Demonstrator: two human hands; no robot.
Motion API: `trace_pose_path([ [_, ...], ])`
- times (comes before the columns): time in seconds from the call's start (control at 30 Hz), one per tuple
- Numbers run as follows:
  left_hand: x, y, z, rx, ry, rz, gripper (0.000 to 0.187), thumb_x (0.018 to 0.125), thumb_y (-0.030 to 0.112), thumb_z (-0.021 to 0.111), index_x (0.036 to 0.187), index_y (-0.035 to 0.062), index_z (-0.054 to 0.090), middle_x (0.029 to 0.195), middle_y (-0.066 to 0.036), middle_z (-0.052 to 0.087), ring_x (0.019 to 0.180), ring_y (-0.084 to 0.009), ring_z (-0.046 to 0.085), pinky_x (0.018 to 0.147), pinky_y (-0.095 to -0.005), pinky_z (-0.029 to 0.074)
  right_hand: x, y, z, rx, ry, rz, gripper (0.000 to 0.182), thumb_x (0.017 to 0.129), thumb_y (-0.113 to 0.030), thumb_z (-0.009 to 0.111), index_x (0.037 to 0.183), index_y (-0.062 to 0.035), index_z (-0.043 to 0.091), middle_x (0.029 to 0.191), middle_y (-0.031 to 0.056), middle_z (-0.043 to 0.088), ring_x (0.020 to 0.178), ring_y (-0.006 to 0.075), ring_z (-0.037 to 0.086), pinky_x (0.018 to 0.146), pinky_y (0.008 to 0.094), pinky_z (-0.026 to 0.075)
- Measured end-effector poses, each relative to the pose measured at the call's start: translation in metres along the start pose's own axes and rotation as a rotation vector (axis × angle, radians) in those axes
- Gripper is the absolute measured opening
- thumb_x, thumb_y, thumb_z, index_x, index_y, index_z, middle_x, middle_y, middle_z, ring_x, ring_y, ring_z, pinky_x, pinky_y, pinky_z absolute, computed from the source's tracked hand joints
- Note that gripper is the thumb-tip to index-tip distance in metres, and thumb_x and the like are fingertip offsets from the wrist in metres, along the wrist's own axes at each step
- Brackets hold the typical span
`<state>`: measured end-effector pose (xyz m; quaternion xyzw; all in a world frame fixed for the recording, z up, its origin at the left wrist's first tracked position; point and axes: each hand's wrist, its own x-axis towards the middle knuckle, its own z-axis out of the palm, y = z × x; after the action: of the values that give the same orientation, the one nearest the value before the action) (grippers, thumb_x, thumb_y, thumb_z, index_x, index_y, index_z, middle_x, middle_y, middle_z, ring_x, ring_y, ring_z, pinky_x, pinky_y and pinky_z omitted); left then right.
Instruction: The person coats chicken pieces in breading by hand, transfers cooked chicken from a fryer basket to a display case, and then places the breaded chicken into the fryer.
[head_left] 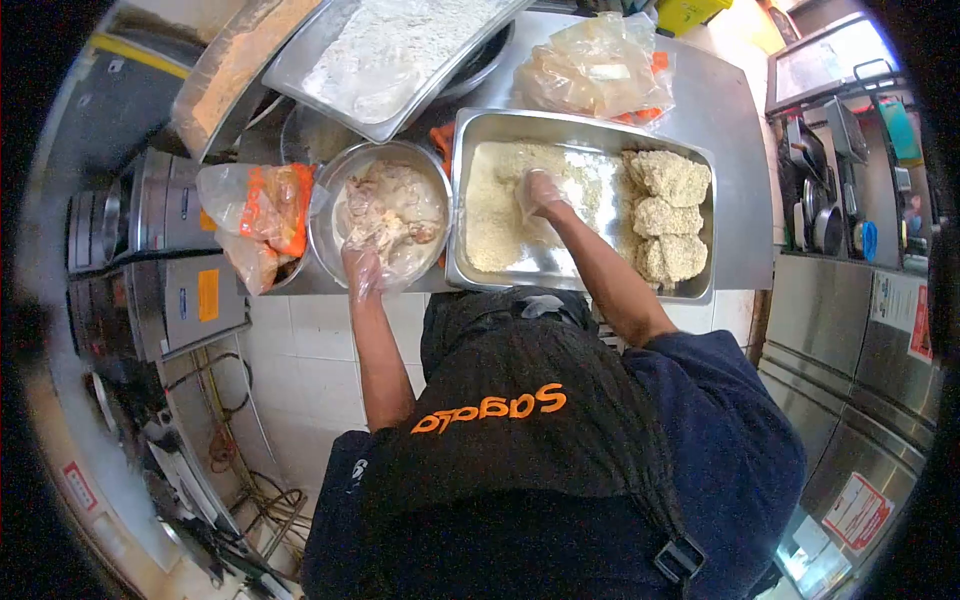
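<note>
Left hand: your left hand point(364, 268), in a clear glove, reaches over the near side of the bowl point(314, 222) into the wet mix. Its fingers are partly hidden, so whether they grip a piece or lie loose, I cannot tell.
Wet pieces: the meat-like pieces point(385, 190) sit in the bowl under a pale, sticky coating. Lift one at a time and let the excess drip over the bowl, or the crumbs will likely clump.
Coated pieces: craggy, crumb-covered pieces point(668, 218) lie close together at the right end of the tray point(457, 200). Handle them lightly from underneath — squeezing could break the crust.
Right hand: your right hand point(541, 190), also gloved, is down at the crumbs point(492, 225). The fingers point into the tray; how wide they are, I cannot tell. Let this be the dry hand and the left the wet one — scoop crumbs over a piece, then press with a flat palm.
Bare steel: metal shows through between the crumbs and the coated pieces, so draw crumbs in from the left end, where they lie thicker.
Far bag: the clear plastic bag point(590, 75) rests just beyond the tray; mind its loose edges near the crumbs.
White powder: the white powder point(390, 50) lies in a pan beyond the bowl; avoid dripping wet mix there.
</note>
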<state>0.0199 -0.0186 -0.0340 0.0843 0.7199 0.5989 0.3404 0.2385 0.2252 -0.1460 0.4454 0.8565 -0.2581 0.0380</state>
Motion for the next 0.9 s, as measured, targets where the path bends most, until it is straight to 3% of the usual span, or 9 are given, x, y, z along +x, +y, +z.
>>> trace_pose_path([
  [0.07, -0.001, 0.008, 0.012, -0.122, 0.006, -0.023, 0.032, 0.074, 0.002, 0.055, 0.106, -0.0050, 0.051, 0.094, -0.012, 0.058, 0.083, -0.0204, 0.056, 0.071, -0.0291, 0.047, 0.016, 0.022, 0.013, 0.054, 0.057, -0.195, 0.020, 0.065, -0.018, 0.061, 0.070, 0.0015, 0.058, 0.072, 0.0238, 0.056, 0.069, 0.0353, 0.056, 0.061, 0.0406, 0.045],
  [0.17, 0.002, -0.004, 0.005, -0.136, -0.027, 0.089, 0.034, 0.076, 0.004, 0.050, 0.109, -0.0040, 0.049, 0.097, -0.015, 0.056, 0.082, -0.0236, 0.057, 0.069, -0.0336, 0.049, 0.032, 0.023, 0.031, 0.171, 0.357, 0.003, 0.022, 0.066, -0.020, 0.058, 0.071, 0.0015, 0.059, 0.071, 0.0231, 0.056, 0.066, 0.0359, 0.055, 0.060, 0.0422, 0.044],
  [0.3, 0.033, -0.038, -0.017, -0.091, -0.081, 0.080, 0.036, 0.076, 0.003, 0.054, 0.111, -0.0039, 0.048, 0.097, -0.010, 0.056, 0.081, -0.0190, 0.056, 0.069, -0.0275, 0.047, 0.093, 0.075, 0.053, -0.129, 0.140, -0.341, 0.024, 0.068, -0.022, 0.055, 0.071, 0.0015, 0.059, 0.071, 0.0228, 0.056, 0.068, 0.0362, 0.056, 0.063, 0.0428, 0.044],
  [0.53, 0.012, 0.004, 0.010, -0.051, -0.118, 0.142, 0.045, 0.074, 0.010, 0.054, 0.116, -0.0026, 0.043, 0.106, -0.012, 0.052, 0.092, -0.0212, 0.052, 0.077, -0.0302, 0.046, 0.033, -0.017, -0.062, 0.182, 0.336, 0.104, 0.024, 0.073, -0.020, 0.048, 0.073, 0.0000, 0.062, 0.078, 0.0235, 0.059, 0.070, 0.0347, 0.058, 0.062, 0.0430, 0.046],
  [0.6, 0.009, -0.001, 0.001, -0.152, -0.131, 0.169, 0.047, 0.073, 0.010, 0.056, 0.116, -0.0028, 0.043, 0.106, -0.012, 0.051, 0.093, -0.0217, 0.052, 0.078, -0.0309, 0.046, 0.043, 0.007, -0.029, -0.026, 0.249, 0.016, 0.028, 0.077, -0.022, 0.045, 0.076, 0.0006, 0.062, 0.078, 0.0222, 0.060, 0.071, 0.0359, 0.058, 0.064, 0.0440, 0.046],
  [0.7, 0.012, -0.014, -0.012, -0.140, -0.080, 0.082, 0.049, 0.071, 0.010, 0.058, 0.116, -0.0035, 0.043, 0.106, -0.013, 0.051, 0.093, -0.0226, 0.052, 0.079, -0.0322, 0.045, 0.026, 0.011, -0.011, 0.268, 0.461, 0.142, 0.028, 0.074, -0.026, 0.054, 0.074, -0.0004, 0.063, 0.075, 0.0206, 0.060, 0.070, 0.0346, 0.059, 0.063, 0.0426, 0.047],
  [0.77, 0.023, -0.030, -0.023, -0.083, -0.007, 0.001, 0.050, 0.070, 0.010, 0.060, 0.115, -0.0042, 0.043, 0.106, -0.013, 0.051, 0.093, -0.0232, 0.052, 0.079, -0.0333, 0.045, 0.016, 0.016, -0.010, 0.057, -0.030, -0.039, 0.032, 0.068, -0.031, 0.063, 0.074, 0.0000, 0.063, 0.073, 0.0200, 0.060, 0.071, 0.0338, 0.059, 0.062, 0.0427, 0.046],
  [0.87, 0.046, -0.050, -0.037, -0.143, -0.140, 0.205, 0.038, 0.076, 0.006, 0.055, 0.111, -0.0034, 0.047, 0.102, -0.012, 0.053, 0.085, -0.0237, 0.054, 0.074, -0.0319, 0.046, -0.030, 0.008, -0.048, 0.169, -0.099, 0.109, 0.038, 0.063, -0.034, 0.068, 0.080, -0.0004, 0.062, 0.076, 0.0195, 0.060, 0.073, 0.0334, 0.059, 0.064, 0.0413, 0.046],
  [0.9, 0.051, -0.054, -0.038, 0.045, -0.106, 0.206, 0.039, 0.073, 0.005, 0.056, 0.110, -0.0045, 0.047, 0.102, -0.013, 0.053, 0.085, -0.0234, 0.054, 0.075, -0.0316, 0.045, -0.031, 0.020, -0.036, 0.204, 0.053, 0.112, 0.034, 0.070, -0.027, 0.060, 0.085, 0.0034, 0.061, 0.084, 0.0216, 0.060, 0.080, 0.0327, 0.060, 0.067, 0.0413, 0.047],
])
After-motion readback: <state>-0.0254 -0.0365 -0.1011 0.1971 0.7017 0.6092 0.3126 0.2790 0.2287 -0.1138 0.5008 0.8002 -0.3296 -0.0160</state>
